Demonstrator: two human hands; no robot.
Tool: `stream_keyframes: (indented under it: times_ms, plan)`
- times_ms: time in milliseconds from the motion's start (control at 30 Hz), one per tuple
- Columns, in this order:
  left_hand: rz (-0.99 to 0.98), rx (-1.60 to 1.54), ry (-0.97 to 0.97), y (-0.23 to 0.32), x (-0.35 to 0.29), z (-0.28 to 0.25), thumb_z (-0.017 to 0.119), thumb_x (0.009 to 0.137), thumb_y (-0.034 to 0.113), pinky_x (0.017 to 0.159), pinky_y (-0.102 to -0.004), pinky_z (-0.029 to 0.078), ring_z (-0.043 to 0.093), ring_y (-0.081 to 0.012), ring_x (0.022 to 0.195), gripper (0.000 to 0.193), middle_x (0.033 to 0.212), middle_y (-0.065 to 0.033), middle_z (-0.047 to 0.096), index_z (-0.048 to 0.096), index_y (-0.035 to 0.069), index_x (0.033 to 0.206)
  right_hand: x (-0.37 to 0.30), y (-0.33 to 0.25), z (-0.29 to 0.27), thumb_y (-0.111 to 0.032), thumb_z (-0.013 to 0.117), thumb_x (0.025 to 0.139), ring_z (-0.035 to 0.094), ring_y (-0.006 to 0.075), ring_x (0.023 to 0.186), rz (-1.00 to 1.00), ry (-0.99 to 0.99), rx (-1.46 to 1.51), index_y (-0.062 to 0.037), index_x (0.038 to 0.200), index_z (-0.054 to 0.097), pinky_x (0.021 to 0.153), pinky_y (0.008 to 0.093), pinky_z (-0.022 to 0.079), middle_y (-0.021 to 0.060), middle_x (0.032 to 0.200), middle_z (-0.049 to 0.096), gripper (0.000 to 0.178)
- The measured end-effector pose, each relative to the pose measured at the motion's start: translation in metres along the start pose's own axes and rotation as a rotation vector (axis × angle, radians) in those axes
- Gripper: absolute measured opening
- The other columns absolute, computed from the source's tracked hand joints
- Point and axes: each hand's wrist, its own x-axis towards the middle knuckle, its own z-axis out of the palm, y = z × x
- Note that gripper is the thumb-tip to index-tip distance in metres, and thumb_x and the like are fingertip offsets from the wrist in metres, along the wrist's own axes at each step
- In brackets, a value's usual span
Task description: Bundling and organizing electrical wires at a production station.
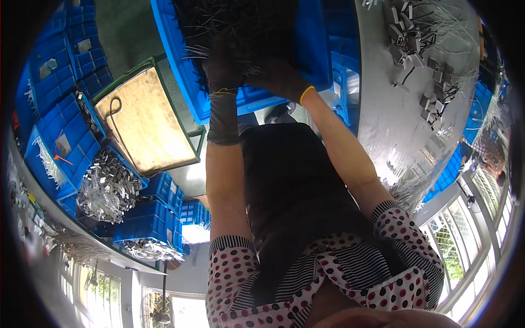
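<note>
A large blue crate [174,41] stands in front of me, filled with a dark tangle of thin wires [246,22]. Both my hands wear dark gloves and reach over its near rim into the wires. My left hand [223,68], with a grey sleeve cover at the wrist, is at the left part of the crate; pale wire ends stick out beside it. My right hand [281,81], its glove cuff edged in yellow, lies close by on the right. Deep shadow hides the fingers of both, so any grip on the wires does not show.
At the right is a grey metal table [377,82] with small grey box-shaped parts [407,41] on wires. A wheeled flat cart with a pale board [147,123] stands left. Beyond it are stacked blue crates [65,131] and a bundle of metal parts [109,188].
</note>
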Motion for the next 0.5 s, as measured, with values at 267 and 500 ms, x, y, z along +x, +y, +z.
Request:
stream_keyframes:
  times_ms: [267, 500]
  plan:
    - [0.310, 0.383, 0.045, 0.032, -0.010, -0.003, 0.064, 0.092, 0.019, 0.077, -0.0357, 0.058, 0.070, -0.0237, 0.091, 0.027, 0.099, -0.0121, 0.069, 0.062, 0.003, 0.113, -0.008, 0.078, 0.000, -0.017, 0.056, 0.090, 0.065, 0.0329, 0.097, -0.191, 0.067, -0.754, -0.0095, 0.111, 0.066, 0.085, 0.0440, 0.053, 0.0152, 0.102, 0.067, 0.024]
    - [0.591, 0.676, -0.484, -0.043, -0.033, -0.015, 0.063, 0.091, 0.020, 0.085, -0.0391, 0.056, 0.069, -0.0299, 0.098, 0.030, 0.106, -0.0138, 0.069, 0.064, 0.007, 0.118, 0.003, 0.109, -0.014, -0.019, 0.054, 0.094, 0.065, 0.0353, 0.097, -0.046, 0.277, -0.751, -0.0097, 0.101, 0.069, 0.086, 0.0459, 0.053, 0.0166, 0.105, 0.068, 0.019]
